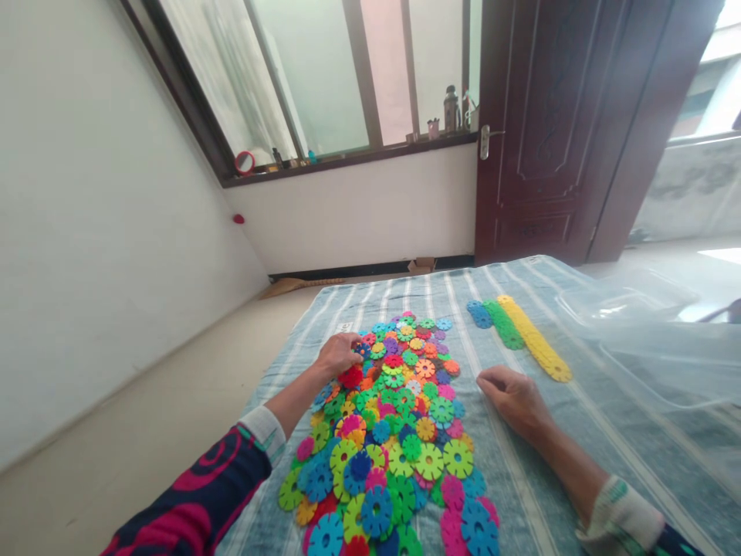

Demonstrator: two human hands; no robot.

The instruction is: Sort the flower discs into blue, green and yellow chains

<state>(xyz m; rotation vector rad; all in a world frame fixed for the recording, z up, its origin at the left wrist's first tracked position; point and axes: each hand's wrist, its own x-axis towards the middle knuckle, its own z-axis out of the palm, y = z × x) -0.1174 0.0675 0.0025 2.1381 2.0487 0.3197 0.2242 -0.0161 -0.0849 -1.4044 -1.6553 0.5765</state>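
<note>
A long heap of toothed plastic discs in many colours lies in the middle of the striped cloth. At its far left edge, my left hand is closed in a pinch on a dark blue notched disc; a red disc lies just below the fingers. My right hand rests over the cloth right of the heap, fingers curled together, and no disc shows at its fingertips. Beyond it, overlapping discs form a long yellow row, a shorter green row and a short blue row.
A clear plastic box stands on the right of the striped cloth. Behind are a window ledge with small items and a dark red door. Floor shows on the left.
</note>
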